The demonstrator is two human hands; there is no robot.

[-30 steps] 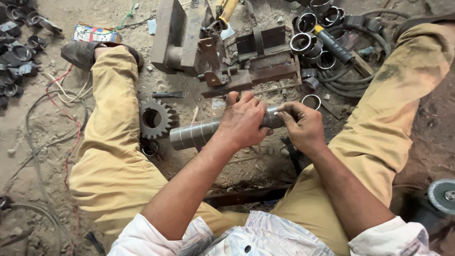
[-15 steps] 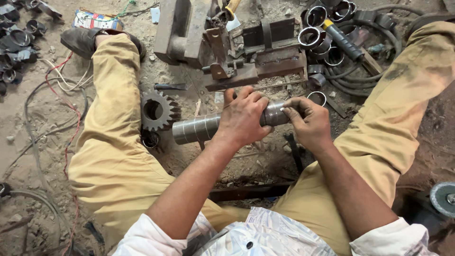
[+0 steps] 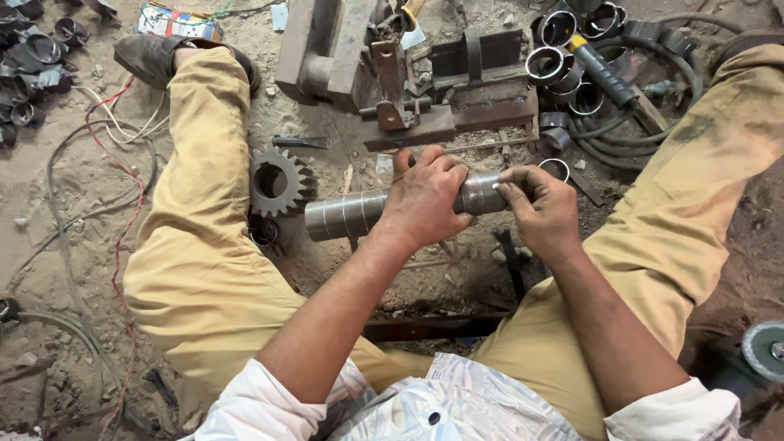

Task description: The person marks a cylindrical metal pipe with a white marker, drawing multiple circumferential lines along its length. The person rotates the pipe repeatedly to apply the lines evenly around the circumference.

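A flat, brightly printed rectangular packet (image 3: 178, 22) lies on the dirt at the upper left, beside a dark shoe (image 3: 155, 57). At frame centre the left hand (image 3: 425, 200) wraps closed around a grey metal cylinder (image 3: 347, 215) held level above the ground; the right hand (image 3: 543, 208) pinches the cylinder's right end. A toothed gear (image 3: 276, 180) sits just left, a steel vise (image 3: 408, 77) above. Bare dirt stays open between the knees, below the cylinder.
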